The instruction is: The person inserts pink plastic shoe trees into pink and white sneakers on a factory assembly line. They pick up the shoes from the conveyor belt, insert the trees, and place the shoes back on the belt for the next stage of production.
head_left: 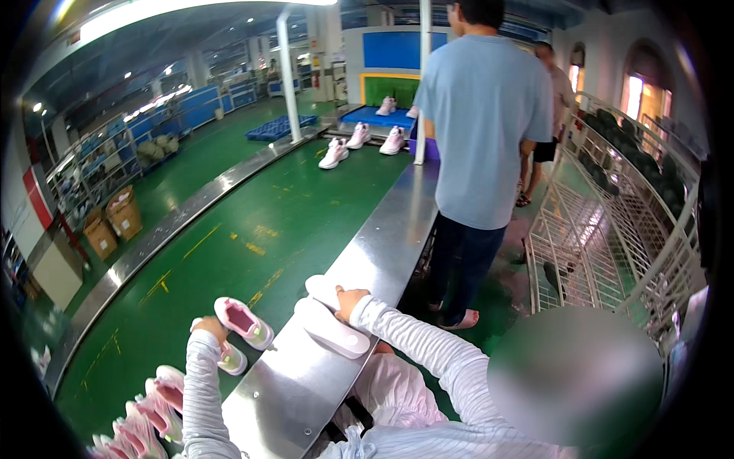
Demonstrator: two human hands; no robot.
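Note:
On the green belt to my left, my left hand is closed on a pink-and-white sneaker, whose upper part it mostly covers. Its mate, another sneaker with a pink lining and pale green heel, sits just to the right, toe pointing away. My right hand grips the near end of a white sole-shaped piece on the metal ledge. Nearer to me, a second white sole-shaped piece lies along the ledge. Whether these are insoles or outsoles I cannot tell.
Several sneakers stand in a row at lower left. More sneakers stand farther up the green belt. A person in a blue shirt stands by the ledge ahead. White wire racks fill the right side.

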